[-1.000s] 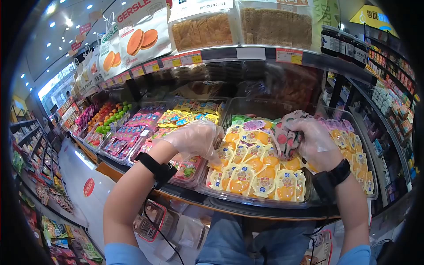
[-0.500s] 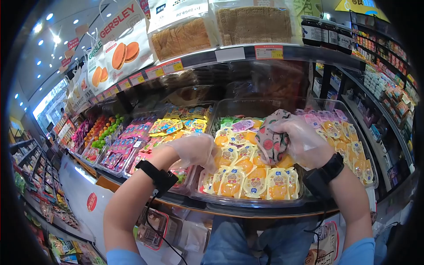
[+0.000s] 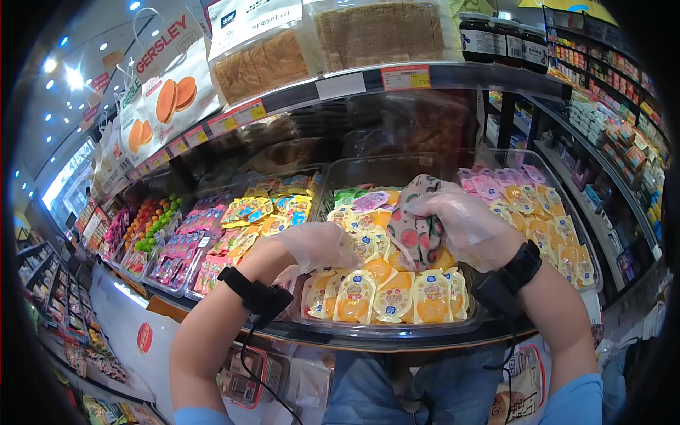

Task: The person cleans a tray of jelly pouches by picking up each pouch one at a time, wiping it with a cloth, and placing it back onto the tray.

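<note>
A clear plastic tray [image 3: 397, 327] holds rows of yellow-orange jelly packs [image 3: 395, 294], with a few purple and green packs behind. Over its right half my right hand [image 3: 460, 219], in a clear glove, grips a crumpled grey cloth with a red fruit pattern [image 3: 416, 223]. The cloth touches the packs below it. My left hand [image 3: 322, 248], also gloved, rests at the tray's left part, its curled fingers against the packs near the front row; whether they hold a pack is hidden.
Trays of pink and yellow packets [image 3: 269, 205] stand left, with fruit-shaped items [image 3: 152, 219] beyond. Another tray of packs [image 3: 559, 241] is at the right. A shelf edge [image 3: 340, 88] with bread bags [image 3: 379, 35] and dark jars [image 3: 499, 39] overhangs the back.
The view has shifted slightly right. My left hand has moved inward over the packs, away from the front row's left end. My right hand still grips the cloth, now slightly farther left.
</note>
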Tool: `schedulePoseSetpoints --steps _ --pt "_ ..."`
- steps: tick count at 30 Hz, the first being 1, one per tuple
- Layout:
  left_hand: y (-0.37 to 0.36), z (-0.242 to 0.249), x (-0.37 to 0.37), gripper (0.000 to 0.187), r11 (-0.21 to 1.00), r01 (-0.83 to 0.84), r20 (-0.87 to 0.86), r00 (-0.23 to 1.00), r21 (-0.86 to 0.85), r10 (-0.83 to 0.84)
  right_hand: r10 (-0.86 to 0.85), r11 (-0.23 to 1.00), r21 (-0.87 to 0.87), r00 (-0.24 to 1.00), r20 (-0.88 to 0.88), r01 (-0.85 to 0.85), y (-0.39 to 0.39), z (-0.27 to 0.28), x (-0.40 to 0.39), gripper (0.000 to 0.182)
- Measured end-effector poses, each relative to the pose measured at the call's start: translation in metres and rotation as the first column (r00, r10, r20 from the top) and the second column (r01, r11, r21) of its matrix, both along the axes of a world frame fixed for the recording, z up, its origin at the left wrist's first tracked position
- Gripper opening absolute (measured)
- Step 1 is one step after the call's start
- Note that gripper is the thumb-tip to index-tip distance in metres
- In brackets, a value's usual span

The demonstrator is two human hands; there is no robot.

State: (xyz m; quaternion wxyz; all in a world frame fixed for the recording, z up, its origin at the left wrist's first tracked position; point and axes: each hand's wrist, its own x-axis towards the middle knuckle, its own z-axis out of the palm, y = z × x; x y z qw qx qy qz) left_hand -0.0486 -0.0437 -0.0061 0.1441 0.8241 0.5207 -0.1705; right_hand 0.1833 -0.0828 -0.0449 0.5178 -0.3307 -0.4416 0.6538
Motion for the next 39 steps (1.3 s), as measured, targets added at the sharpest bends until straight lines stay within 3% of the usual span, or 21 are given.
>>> schedulePoseSetpoints --steps 3,6,8,9,11,12,13,15,18,19,21,22,23,25,26,29,31,32,34,37,39 --pt "-0.001 0.003 -0.006 0.050 0.994 -0.105 0.226 0.968 -0.041 0.111 -0.041 0.997 0.069 0.999 -0.024 0.042 0.010 -0.012 0.003 0.009" --pt "0.010 0.006 -0.008 0.030 0.976 0.016 0.436 0.893 0.217 -0.112 0.016 1.000 -0.009 0.992 -0.128 -0.017 0.016 -0.020 0.006 0.011" --pt "0.010 0.011 0.001 0.029 0.912 0.008 0.484 0.845 0.409 -0.225 -0.093 0.826 0.564 0.980 0.175 -0.022 0.022 -0.034 0.008 0.013" --pt "0.009 0.013 0.007 0.029 0.812 -0.026 0.508 0.791 0.583 -0.340 -0.098 0.825 0.565 0.980 0.173 -0.017 0.018 -0.024 0.003 0.013" --pt "0.009 0.012 0.023 0.023 0.730 -0.012 0.470 0.772 0.684 -0.428 -0.225 0.971 -0.142 0.943 -0.244 0.195 0.002 0.007 -0.012 0.018" --pt "0.012 0.009 0.032 0.018 0.623 0.033 0.413 0.720 0.782 -0.558 -0.232 0.969 -0.139 0.942 -0.243 0.203 -0.001 0.011 -0.011 0.018" --pt "0.016 0.006 0.040 0.015 0.499 0.065 0.339 0.657 0.864 -0.673 -0.122 0.992 -0.064 0.949 -0.289 0.108 -0.003 0.014 -0.008 0.026" --pt "0.010 0.008 0.053 0.013 0.602 0.137 0.405 0.621 0.787 -0.671 -0.028 0.999 0.020 0.946 -0.324 0.036 -0.009 0.020 -0.002 0.034" --pt "0.016 0.003 0.066 0.023 0.347 0.216 0.203 0.498 0.913 -0.843 0.215 0.963 0.248 0.849 -0.482 -0.103 -0.017 0.020 0.005 0.043" --pt "0.017 0.003 0.068 0.023 0.338 0.222 0.198 0.484 0.914 -0.853 0.036 0.891 0.452 0.983 -0.182 0.051 -0.014 0.016 0.007 0.040" --pt "0.020 0.004 0.068 0.031 0.425 0.248 0.274 0.472 0.871 -0.838 -0.505 0.562 0.824 0.817 0.279 0.066 -0.002 0.005 0.007 0.036" --pt "0.026 0.006 0.064 0.038 0.484 0.332 0.308 0.461 0.810 -0.832 -0.244 0.811 0.564 0.966 0.087 0.154 0.004 0.003 0.004 0.025" --pt "0.031 0.006 0.062 0.038 0.485 0.331 0.310 0.460 0.809 -0.832 -0.244 0.812 0.563 0.966 0.088 0.154 0.004 0.003 0.005 0.025" --pt "0.038 0.002 0.058 0.035 0.601 0.381 0.516 0.308 0.703 -0.799 0.176 0.976 0.185 0.912 -0.371 -0.114 -0.008 0.018 0.001 0.026" --pt "0.036 0.004 0.054 0.039 0.764 0.387 0.647 0.407 0.517 -0.645 0.177 0.977 0.180 0.913 -0.368 -0.117 -0.008 0.019 -0.001 0.026" --pt "0.035 0.001 0.047 0.041 0.708 0.298 0.563 0.446 0.640 -0.696 0.102 0.992 0.102 0.937 -0.335 -0.072 -0.003 0.012 -0.003 0.026" --pt "0.028 0.005 0.042 0.043 0.707 0.253 0.572 0.440 0.661 -0.692 -0.237 0.791 0.612 0.916 0.323 -0.011 0.003 -0.003 0.000 0.025" --pt "0.029 0.007 0.040 0.044 0.747 0.210 0.603 0.473 0.631 -0.642 -0.229 0.797 0.604 0.917 0.327 -0.016 0.005 -0.007 -0.001 0.025" --pt "0.032 0.001 0.039 0.043 0.772 0.102 0.665 0.445 0.628 -0.600 -0.052 0.991 0.108 0.973 -0.226 0.078 0.001 0.006 -0.010 0.025" --pt "0.035 0.004 0.036 0.039 0.967 0.117 0.796 0.551 0.225 -0.252 -0.036 0.987 0.149 0.988 -0.151 0.059 -0.003 0.009 -0.006 0.016" --pt "0.037 -0.004 0.037 0.032 0.963 0.107 0.812 0.519 0.249 -0.268 -0.080 0.988 0.119 0.988 -0.135 0.096 -0.004 0.012 -0.010 0.016"
